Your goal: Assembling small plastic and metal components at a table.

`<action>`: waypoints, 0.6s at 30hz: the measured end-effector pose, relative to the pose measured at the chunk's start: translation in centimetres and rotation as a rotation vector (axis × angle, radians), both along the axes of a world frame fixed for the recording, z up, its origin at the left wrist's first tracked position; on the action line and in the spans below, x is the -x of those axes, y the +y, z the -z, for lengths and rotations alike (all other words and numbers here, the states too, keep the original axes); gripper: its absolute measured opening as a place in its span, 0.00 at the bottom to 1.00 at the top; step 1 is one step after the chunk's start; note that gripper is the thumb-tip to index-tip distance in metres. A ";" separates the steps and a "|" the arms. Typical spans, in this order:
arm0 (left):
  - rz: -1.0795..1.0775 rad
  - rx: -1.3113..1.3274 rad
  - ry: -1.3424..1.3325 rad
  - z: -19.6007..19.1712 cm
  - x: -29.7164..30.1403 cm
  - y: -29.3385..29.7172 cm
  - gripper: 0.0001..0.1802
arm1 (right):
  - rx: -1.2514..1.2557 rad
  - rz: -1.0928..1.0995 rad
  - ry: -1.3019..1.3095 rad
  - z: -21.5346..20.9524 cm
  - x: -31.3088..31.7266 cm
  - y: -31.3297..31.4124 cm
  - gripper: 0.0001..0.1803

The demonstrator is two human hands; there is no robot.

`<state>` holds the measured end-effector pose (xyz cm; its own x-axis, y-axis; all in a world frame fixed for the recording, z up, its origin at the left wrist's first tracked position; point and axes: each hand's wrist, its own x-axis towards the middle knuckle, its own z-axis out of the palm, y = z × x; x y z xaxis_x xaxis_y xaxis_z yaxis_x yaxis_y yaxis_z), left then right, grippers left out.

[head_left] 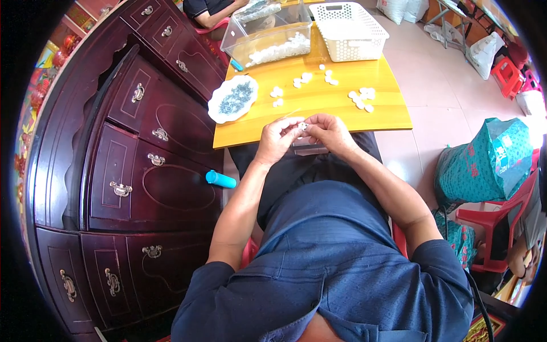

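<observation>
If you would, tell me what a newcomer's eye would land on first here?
Both hands meet at the near edge of the yellow table: the left hand and right hand pinch a small white piece between them. Beyond lie scattered white pieces, a white basket and a clear bin.

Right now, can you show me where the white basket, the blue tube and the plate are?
white basket (pixel 348 35): head view, on its front lattice wall.
blue tube (pixel 220 180): head view, on the middle of its body.
plate (pixel 219 115): head view, on its white lower rim.
</observation>
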<state>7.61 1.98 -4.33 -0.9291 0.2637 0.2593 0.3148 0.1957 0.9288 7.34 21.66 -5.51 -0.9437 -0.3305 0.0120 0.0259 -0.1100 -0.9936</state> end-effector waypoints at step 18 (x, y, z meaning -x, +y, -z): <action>-0.196 0.437 0.588 -2.4 -2.1 2.4 0.27 | 0.269 -0.020 -0.288 0.3 0.2 -0.3 0.08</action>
<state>9.68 4.39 -1.94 -0.7101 0.3009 0.6365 0.6562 0.6106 0.4433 7.18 21.41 -5.84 -0.9142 -0.3705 -0.1640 0.3047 -0.3619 -0.8810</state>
